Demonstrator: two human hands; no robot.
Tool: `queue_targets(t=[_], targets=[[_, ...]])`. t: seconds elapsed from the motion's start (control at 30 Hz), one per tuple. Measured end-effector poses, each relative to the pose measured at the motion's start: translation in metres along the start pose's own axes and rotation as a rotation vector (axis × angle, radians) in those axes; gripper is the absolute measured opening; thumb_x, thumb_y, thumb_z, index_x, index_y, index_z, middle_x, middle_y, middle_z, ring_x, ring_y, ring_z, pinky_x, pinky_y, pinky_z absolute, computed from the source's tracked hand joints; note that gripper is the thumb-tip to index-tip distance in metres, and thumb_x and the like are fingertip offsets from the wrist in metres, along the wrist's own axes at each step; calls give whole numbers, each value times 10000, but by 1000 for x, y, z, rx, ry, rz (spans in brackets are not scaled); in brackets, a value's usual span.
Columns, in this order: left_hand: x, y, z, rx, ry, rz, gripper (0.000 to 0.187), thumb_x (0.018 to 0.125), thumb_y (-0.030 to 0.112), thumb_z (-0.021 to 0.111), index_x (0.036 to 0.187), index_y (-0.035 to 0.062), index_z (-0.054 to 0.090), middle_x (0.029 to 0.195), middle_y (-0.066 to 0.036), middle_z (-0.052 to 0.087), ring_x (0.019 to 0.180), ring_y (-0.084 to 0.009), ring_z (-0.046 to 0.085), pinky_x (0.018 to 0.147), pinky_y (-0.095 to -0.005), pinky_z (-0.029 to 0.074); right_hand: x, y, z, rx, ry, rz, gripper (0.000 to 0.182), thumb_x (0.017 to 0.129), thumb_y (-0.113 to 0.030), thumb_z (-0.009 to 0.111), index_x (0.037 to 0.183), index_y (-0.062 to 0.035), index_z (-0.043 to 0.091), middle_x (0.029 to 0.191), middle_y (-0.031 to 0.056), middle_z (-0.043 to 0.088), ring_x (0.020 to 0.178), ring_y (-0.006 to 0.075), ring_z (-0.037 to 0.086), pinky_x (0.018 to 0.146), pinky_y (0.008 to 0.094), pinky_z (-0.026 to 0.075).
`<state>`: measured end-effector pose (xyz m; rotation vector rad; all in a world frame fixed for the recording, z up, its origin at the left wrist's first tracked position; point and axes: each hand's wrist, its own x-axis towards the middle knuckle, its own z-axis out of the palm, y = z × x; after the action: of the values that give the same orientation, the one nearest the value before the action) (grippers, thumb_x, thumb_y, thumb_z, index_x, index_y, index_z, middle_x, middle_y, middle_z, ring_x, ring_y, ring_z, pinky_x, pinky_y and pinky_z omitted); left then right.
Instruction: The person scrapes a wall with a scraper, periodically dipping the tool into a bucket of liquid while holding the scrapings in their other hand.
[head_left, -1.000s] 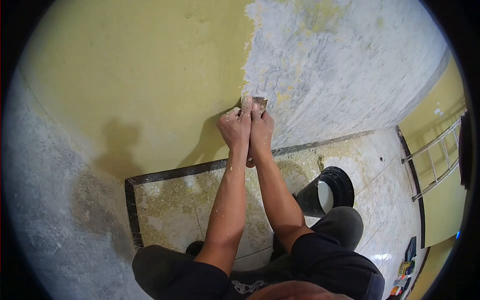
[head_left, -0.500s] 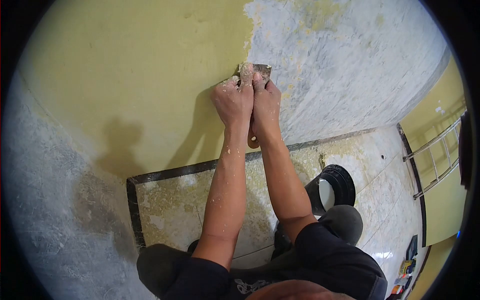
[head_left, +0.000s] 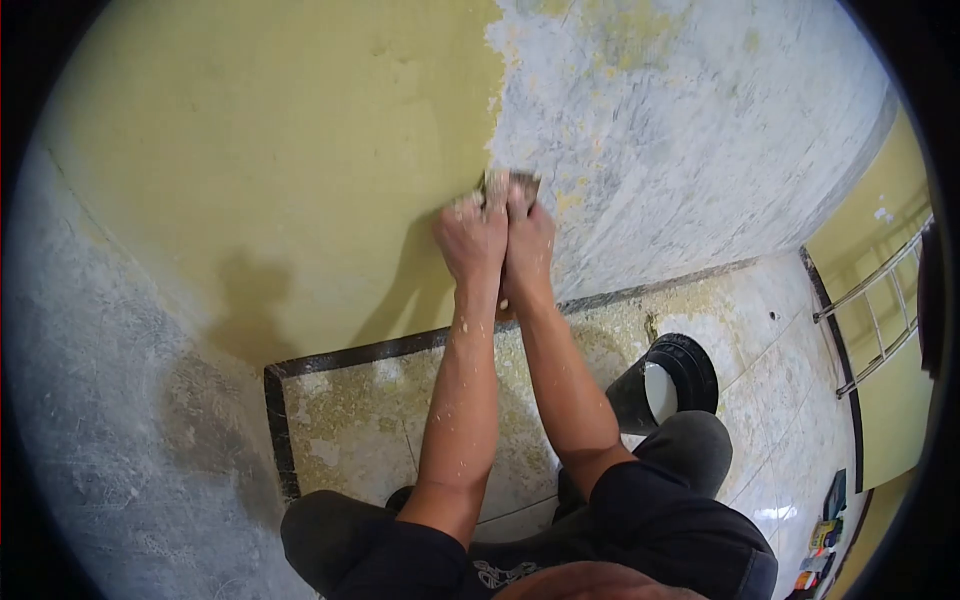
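Both hands grip one scraper (head_left: 525,182) with a wide metal blade, pressed against the wall where yellow paint (head_left: 300,130) meets a bare grey-white patch (head_left: 680,150). My left hand (head_left: 472,235) is closed on its left side, with the fingers near the blade and flakes of paint on the skin. On the right side my right hand (head_left: 530,240) is wrapped round it, thumb up by the blade. The end of the handle shows below, between my wrists. Paint crumbs stick to both forearms.
A black bucket (head_left: 630,395) with whitish content stands on the flake-strewn floor (head_left: 350,420) by my knee. A metal ladder (head_left: 875,325) leans at the right. Small items (head_left: 825,535) lie at the lower right. A grey wall (head_left: 120,400) is at the left.
Both hands and the scraper have moved down the wall, along the ragged edge of the yellow paint. The grip looks the same.
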<state>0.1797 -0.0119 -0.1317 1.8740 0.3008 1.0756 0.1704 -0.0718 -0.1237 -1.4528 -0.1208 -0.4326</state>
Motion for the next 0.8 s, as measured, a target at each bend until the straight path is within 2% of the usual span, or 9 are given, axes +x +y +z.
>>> queue_targets(t=[0.1,0.27,0.4,0.47,0.5,0.57,0.67,0.77,0.8], targets=[[-20,-4,-7,-22,-76,-98,555,858,489,631,659,-29,660,605,-245,598,603,-440,605,566,-474,475,-12,19,-4,-51,61,102,331,977,-246,514,900,57,623,769,124,637,691,149,535,630,361,455],[28,47,-24,-53,-47,39,544,870,457,630,621,-28,638,599,-240,591,582,-429,603,548,-464,473,12,-44,7,6,-9,55,343,977,-258,510,860,51,603,718,96,607,603,129,488,542,350,430],[20,32,-19,4,-19,67,535,872,452,627,628,-24,635,607,-238,597,590,-434,601,551,-465,475,12,-22,7,77,-42,-20,335,977,-261,510,900,53,601,736,106,608,663,131,496,621,340,445],[-9,4,-13,63,3,102,528,874,450,625,642,-24,642,612,-238,601,601,-434,605,555,-464,475,-9,7,-2,55,-3,108,345,985,-271,514,933,55,614,799,103,630,726,132,511,687,324,455],[-28,-8,-12,70,-37,-22,514,877,445,624,665,-23,657,627,-240,608,618,-436,609,564,-466,477,-16,25,-7,52,-6,114,345,985,-271,514,933,55,614,799,103,630,726,132,511,687,324,455],[-47,-22,-10,93,-83,-165,501,879,439,622,688,-22,671,641,-242,616,634,-438,613,573,-468,478,-32,55,-16,207,-45,367,319,1003,-254,497,1003,42,617,894,83,641,780,128,524,729,308,462],[-69,-43,-10,58,-134,-290,485,894,422,615,720,-26,682,639,-229,625,610,-414,620,590,-456,473,-48,83,-26,341,-130,398,275,1017,-218,470,1088,23,583,950,60,631,809,125,535,746,302,465],[-87,-69,-6,-103,-234,-305,484,918,405,594,759,-46,675,650,-219,634,588,-355,615,610,-434,465,-57,116,-42,242,-208,321,250,1022,-188,457,1158,5,537,986,58,615,838,120,535,764,292,464],[-96,-82,3,-204,-263,-341,459,937,382,584,818,-52,676,681,-170,646,620,-266,588,629,-397,464,-60,123,-46,242,-201,334,250,1022,-188,457,1158,5,537,986,58,615,838,120,535,764,292,464]])
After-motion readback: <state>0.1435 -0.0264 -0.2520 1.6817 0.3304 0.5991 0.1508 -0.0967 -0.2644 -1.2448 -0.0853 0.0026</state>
